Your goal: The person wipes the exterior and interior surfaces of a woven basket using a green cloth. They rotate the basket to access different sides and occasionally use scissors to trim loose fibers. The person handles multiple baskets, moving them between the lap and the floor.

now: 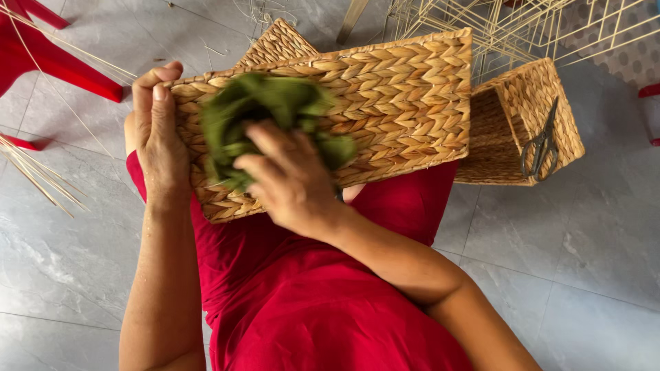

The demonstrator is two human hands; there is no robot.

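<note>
Head view: a woven basket [405, 89] lies across the person's lap, one flat side turned up toward the camera; the left hand [159, 130] clamps its left edge, thumb up over the rim and fingers wrapped behind, which looks meant to keep the basket from sliding while the other hand works on it; the right hand [292, 182] is closed on a bunched green cloth [258, 110] and presses it flat against the weave near the basket's left half, the fingers curled over the cloth so it stays wadded under the palm; the red clothing [309, 309] under the basket serves as the rest, since no worktop is in view; the floor [584, 261] is grey tile.

Just beside the basket on the right, a second basket [502, 127] of the same weave lies on the floor, and a pair of dark scissors [542, 145] rests on its upper side, near at hand; behind the first basket a further woven piece [275, 45] shows; bare wire frames [522, 27] are heaped at the top right; loose thin reeds [34, 172] lie at the left by a red chair [48, 55].
</note>
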